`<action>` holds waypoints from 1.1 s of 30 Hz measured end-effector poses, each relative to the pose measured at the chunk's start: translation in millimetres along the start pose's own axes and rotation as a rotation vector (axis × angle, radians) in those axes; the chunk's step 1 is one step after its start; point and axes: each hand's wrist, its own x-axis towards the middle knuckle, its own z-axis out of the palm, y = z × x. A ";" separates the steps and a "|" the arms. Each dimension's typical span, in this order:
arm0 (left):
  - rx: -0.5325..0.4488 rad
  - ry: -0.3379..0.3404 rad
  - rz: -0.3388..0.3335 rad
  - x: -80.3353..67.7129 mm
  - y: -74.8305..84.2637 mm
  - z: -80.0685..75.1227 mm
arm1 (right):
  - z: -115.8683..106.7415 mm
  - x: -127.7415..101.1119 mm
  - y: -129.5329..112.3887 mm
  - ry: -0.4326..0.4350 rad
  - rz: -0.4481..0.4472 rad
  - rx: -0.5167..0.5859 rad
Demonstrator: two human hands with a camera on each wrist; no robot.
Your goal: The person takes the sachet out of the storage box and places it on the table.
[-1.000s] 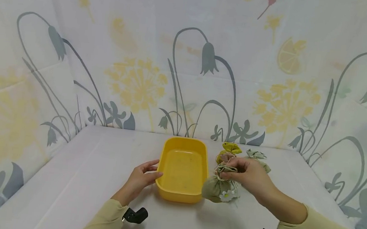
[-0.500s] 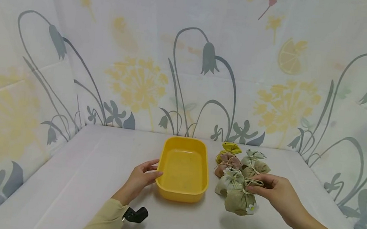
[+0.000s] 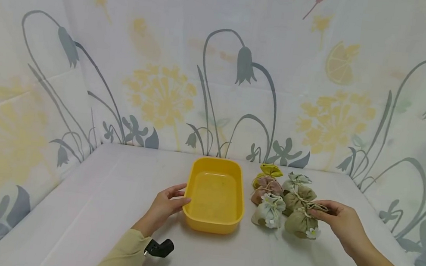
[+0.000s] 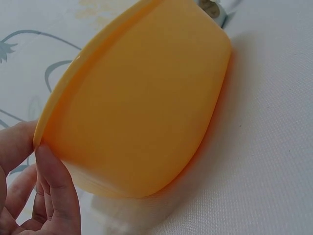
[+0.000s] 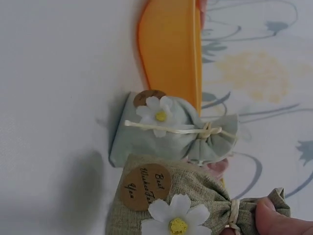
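My left hand [image 3: 166, 208] grips the near-left rim of a yellow plastic tub [image 3: 211, 227]; in the left wrist view its thumb and finger pinch that rim from both sides. The tub stands on the table with nothing inside. To its right, my right hand [image 3: 342, 220] pinches the gathered neck of an olive-green drawstring pouch [image 3: 300, 225]. A white fabric daisy and a round brown "Best Wishes" label decorate this pouch in the right wrist view. Directly left of it sits a pale green pouch [image 3: 268, 211], also with a daisy and a label.
Behind these two, more tied pouches stand close together: a pinkish-brown one [image 3: 267, 191], a yellow one [image 3: 270, 170], another olive one [image 3: 299, 195] and a pale one [image 3: 297, 178]. A flower-printed cloth [image 3: 161, 101] hangs behind the white tabletop [image 3: 113, 192].
My right hand has carried the olive pouch rightward from beside the tub and lowered it at the front right of the other pouches. My left hand has stayed on the tub's rim.
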 end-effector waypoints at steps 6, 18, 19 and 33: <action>-0.001 -0.004 -0.008 -2.1 0.6 1.8 | 7.4 10.2 17.0 0.018 0.011 0.125; 0.054 -0.014 0.008 -4.2 0.0 0.1 | 18.1 16.1 31.4 -0.020 0.047 0.144; 0.072 -0.016 0.011 -4.7 -0.2 -0.6 | 15.6 15.6 32.7 -0.029 0.044 0.141; 0.733 0.095 0.226 -33.4 22.2 -40.8 | -11.6 9.8 30.5 -0.048 -0.006 -0.029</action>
